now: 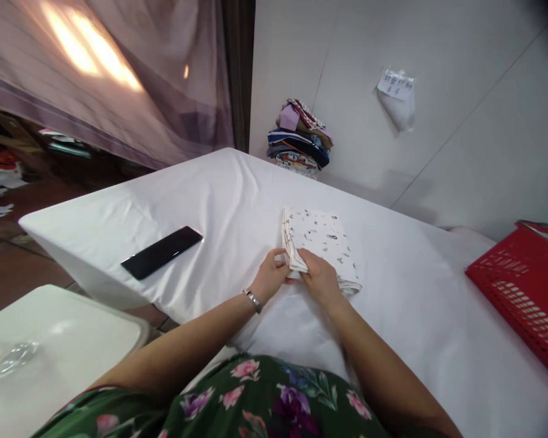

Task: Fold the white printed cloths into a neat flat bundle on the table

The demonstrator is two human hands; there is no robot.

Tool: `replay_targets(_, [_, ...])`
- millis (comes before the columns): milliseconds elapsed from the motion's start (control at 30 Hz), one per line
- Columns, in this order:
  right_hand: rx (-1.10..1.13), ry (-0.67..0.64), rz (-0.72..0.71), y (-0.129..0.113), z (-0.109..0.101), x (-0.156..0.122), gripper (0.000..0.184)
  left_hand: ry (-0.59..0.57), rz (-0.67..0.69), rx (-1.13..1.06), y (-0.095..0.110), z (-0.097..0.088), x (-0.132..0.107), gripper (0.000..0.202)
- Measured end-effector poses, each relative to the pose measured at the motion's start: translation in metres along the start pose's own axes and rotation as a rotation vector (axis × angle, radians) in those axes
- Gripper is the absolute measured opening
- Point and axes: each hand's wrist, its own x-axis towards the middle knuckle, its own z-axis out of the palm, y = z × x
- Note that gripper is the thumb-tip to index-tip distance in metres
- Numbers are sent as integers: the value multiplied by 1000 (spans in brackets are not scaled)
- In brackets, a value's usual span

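Observation:
A white cloth with a small scattered print (322, 234), folded into a flat layered rectangle, lies in front of me. My left hand (273, 274), with a bracelet at its wrist, pinches the near left corner of the fold. Beside it my right hand (320, 277) grips the same corner region, thumb on top and fingers underneath. The corner is slightly raised between both hands, while the far part of the cloth rests flat. Some fingertips are hidden behind the fabric.
White sheeting covers the table (237, 219). A black phone (162, 252) lies to the left. Folded clothes (300, 137) are stacked at the far edge by the wall, where a paper note (396, 97) hangs. A red basket (523, 286) stands right; a white stool (64, 340) is lower left.

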Motion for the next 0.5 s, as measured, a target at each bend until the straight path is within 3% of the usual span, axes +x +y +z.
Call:
replay_targets(233, [-110, -58, -4, -2, 4, -2, 51, -108, 33, 36, 9, -11, -16, 60])
replay_targets(400, [-140, -126, -6, -10, 11, -5, 56, -135, 37, 143, 1, -18, -8, 71])
replay_targets(500, [-69, -239, -17, -12, 6, -7, 63, -146, 13, 228, -8, -24, 0, 73])
